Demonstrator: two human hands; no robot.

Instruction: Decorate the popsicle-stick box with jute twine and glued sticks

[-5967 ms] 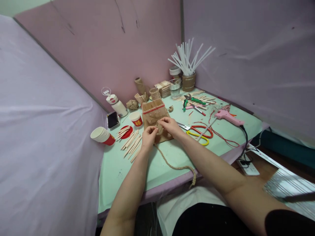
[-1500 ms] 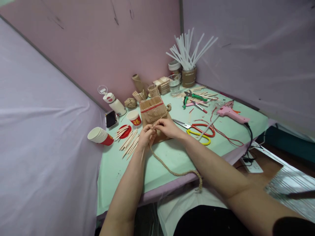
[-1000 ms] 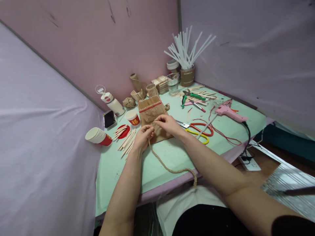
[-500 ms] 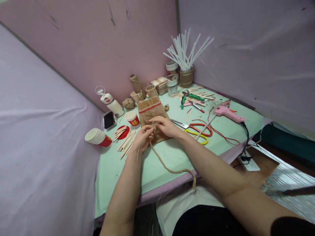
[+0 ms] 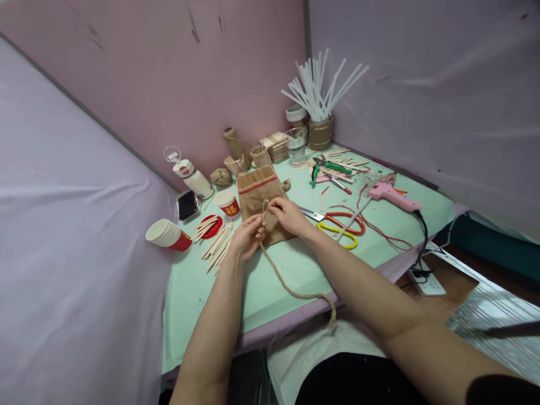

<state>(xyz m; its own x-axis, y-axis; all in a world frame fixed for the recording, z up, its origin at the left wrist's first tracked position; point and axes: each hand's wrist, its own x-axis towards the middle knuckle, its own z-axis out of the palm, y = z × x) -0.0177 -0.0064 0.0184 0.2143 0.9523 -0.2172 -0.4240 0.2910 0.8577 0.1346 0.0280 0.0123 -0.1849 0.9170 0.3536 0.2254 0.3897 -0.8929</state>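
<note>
A braided twine cord [image 5: 280, 277] runs from my hands down across the table and over its front edge. Its upper end is pinched in my left hand [image 5: 248, 236]. Just to the right, my right hand [image 5: 287, 216] has its thumb and fingers closed on loose strands at the top of the cord. Both hands are over a brown bag [image 5: 255, 197] with a red stripe and a pale scalloped line near its top. The hands partly hide the bag's lower part.
Red- and yellow-handled scissors [image 5: 343, 221] and a pink glue gun [image 5: 393, 196] lie right. Wooden sticks [image 5: 218, 246], a paper cup [image 5: 228, 203] and stacked cups [image 5: 167, 235] are left. Green pliers [image 5: 329, 166], a clear water cup [image 5: 296, 147] and a twine ball [image 5: 221, 177] stand behind.
My right hand has shifted slightly right and turned, its fingers drawn in. A small loop of strands now shows between the hands.
</note>
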